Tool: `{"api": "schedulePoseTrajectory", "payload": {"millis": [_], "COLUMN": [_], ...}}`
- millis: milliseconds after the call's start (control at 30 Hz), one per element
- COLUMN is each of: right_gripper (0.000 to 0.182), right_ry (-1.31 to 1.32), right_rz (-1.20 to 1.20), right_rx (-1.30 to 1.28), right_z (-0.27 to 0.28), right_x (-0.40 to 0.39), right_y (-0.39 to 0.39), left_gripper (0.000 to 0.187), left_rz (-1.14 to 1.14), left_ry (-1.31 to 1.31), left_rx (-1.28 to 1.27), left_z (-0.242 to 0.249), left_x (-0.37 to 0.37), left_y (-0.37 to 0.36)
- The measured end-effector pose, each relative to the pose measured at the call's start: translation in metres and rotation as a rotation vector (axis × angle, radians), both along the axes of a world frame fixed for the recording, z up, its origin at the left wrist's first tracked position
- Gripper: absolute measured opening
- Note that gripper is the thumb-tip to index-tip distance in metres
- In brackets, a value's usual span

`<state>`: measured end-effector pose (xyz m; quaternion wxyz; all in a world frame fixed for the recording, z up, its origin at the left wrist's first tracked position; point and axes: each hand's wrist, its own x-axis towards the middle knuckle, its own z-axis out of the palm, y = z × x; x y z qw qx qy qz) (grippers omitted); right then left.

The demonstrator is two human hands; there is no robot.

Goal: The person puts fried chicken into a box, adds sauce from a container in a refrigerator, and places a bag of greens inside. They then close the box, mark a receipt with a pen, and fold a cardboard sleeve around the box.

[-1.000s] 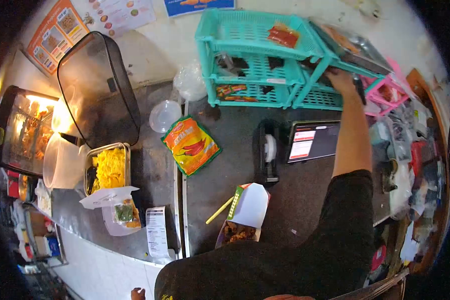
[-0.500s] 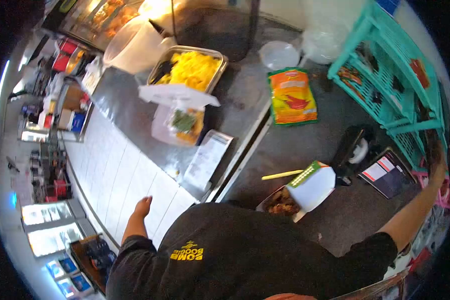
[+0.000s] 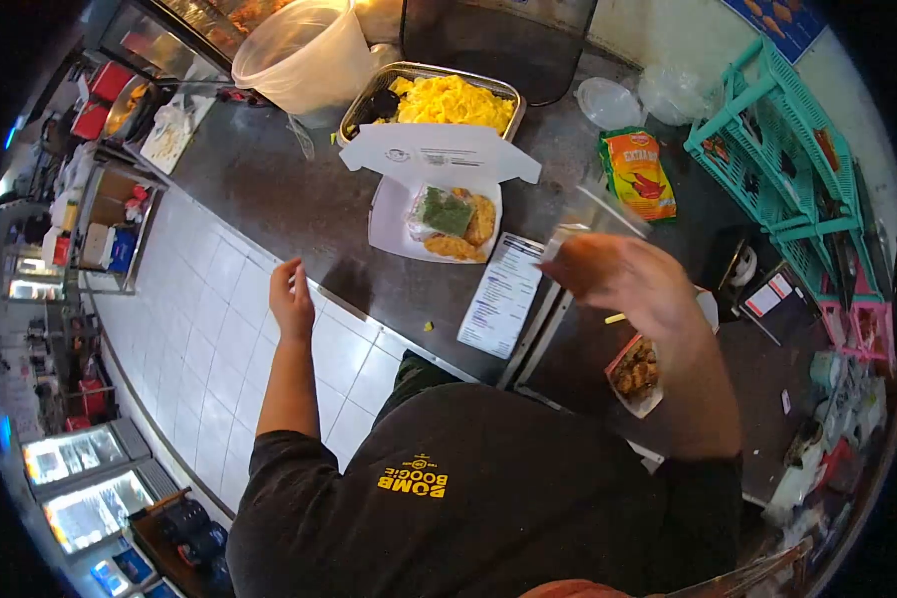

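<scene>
My right hand is raised over the counter, its fingers closed on a small clear plastic packet. My left hand hangs past the counter's front edge, fingers apart and holding nothing. Between the hands lies an open white box with fried pieces and a bag of green leaves. A printed paper slip lies beside the box. Partly behind my right forearm is a second box with brown food.
Behind the box stand a metal tray of yellow food and a large plastic tub. To the right are an orange and green sachet, a teal rack and a dark clipboard.
My right hand has come from the rack on the right to the middle, now with the clear packet. My left hand has risen slightly. The view has shifted.
</scene>
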<state>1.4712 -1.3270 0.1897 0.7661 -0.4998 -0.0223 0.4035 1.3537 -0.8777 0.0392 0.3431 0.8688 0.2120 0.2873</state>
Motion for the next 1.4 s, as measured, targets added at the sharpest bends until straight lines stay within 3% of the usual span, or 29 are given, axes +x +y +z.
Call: {"api": "schedulePoseTrajectory", "payload": {"millis": [67,133,233,267,333,367,467,533,567,600,667,700,767,867,900,1000,1033,1133,1167,1200,1233,1267,1300,1333,1400], "right_gripper": [0.049,0.051,0.057,0.058,0.061,0.063,0.064,0.050,0.033,0.023,0.023,0.027,0.046,0.061,0.065,0.066,0.062,0.051,0.044,0.038,0.027,0.026,0.025,0.026,0.025], "right_ry": [0.013,-0.076,-0.627,-0.895,-1.443,-1.610,-1.180,-0.875,-1.132,-1.271,-1.449,-1.517,-1.388,-1.159,-1.066,-0.876,-0.825,-0.980,-1.074,-1.166,-1.178,-1.030,-0.879,-0.843,-0.847], "right_rz": [-0.027,-0.214,-0.298,-0.341,-0.406,-0.431,-0.253,-0.042,0.067,0.239,0.081,0.041,0.122,-0.059,-0.152,-0.580,-0.624,-0.646,-0.762,-0.872,-0.768,-0.595,-0.414,-0.225,0.126], "right_rx": [-0.044,-0.411,-0.827,-0.984,-1.296,-1.265,-1.394,-1.286,-1.293,-1.442,-1.202,-1.225,-1.273,-1.327,-1.331,-1.356,-1.394,-1.359,-1.332,-1.297,-1.743,-2.191,-2.453,-2.574,-2.610], "right_z": [-0.022,-0.054,-0.069,-0.063,-0.037,-0.028,-0.029,-0.022,-0.026,-0.028,-0.068,-0.077,-0.104,-0.126,-0.133,-0.149,-0.145,-0.122,-0.113,-0.102,-0.084,-0.083,-0.095,-0.114,-0.126], "right_x": [0.019,0.042,0.054,0.054,0.054,0.060,0.060,0.046,0.032,0.007,-0.035,-0.051,-0.075,-0.093,-0.094,-0.096,-0.092,-0.074,-0.062,-0.052,-0.044,-0.041,-0.040,-0.041,-0.044], "right_y": [0.058,0.092,0.111,0.121,0.141,0.152,0.176,0.189,0.198,0.210,0.226,0.236,0.251,0.270,0.276,0.296,0.300,0.256,0.217,0.170,0.128,0.098,0.067,0.034,0.007], "left_gripper": [0.020,0.020,0.036,0.042,0.037,0.035,0.031,0.032,0.037,0.040,0.047,0.051,0.059,0.072,0.081,0.082,0.083,0.082,0.070,0.059,0.048,0.035,0.033,0.037,0.049], "left_rz": [-0.193,-0.306,-0.447,-0.486,-0.599,-0.643,-0.685,-0.686,-0.651,-0.654,-0.640,-0.721,-0.883,-0.866,-0.859,-0.875,-0.870,-0.750,-0.782,-0.963,-1.132,-1.535,-1.876,-1.990,-2.063], "left_ry": [-0.052,-0.049,0.215,0.375,0.538,0.578,0.593,0.571,0.422,0.184,-0.289,-0.212,-0.058,0.262,0.322,0.360,0.354,0.141,-0.048,-0.186,-0.325,-0.019,0.175,-0.362,-0.181], "left_rx": [-0.260,-0.231,-0.355,-0.156,-0.098,-0.044,-0.026,-0.078,-0.225,-0.132,0.030,0.103,0.257,0.683,0.688,0.542,0.511,0.629,0.644,0.563,0.474,0.502,0.359,0.309,0.273], "left_z": [0.004,0.005,0.010,0.015,0.023,0.020,0.018,0.016,0.014,0.013,0.036,0.049,0.067,0.029,0.020,0.015,0.012,0.037,0.050,0.056,0.064,0.095,0.092,0.084,0.060], "left_x": [0.037,0.068,0.105,0.112,0.118,0.122,0.127,0.124,0.123,0.122,0.121,0.124,0.131,0.139,0.139,0.138,0.139,0.130,0.124,0.115,0.106,0.100,0.096,0.088,0.072], "left_y": [0.003,0.001,-0.007,-0.010,-0.014,-0.011,0.007,0.031,0.042,0.054,0.063,0.058,0.043,0.026,0.026,0.028,0.028,0.023,0.022,0.018,0.009,-0.009,-0.032,-0.050,-0.086]}}
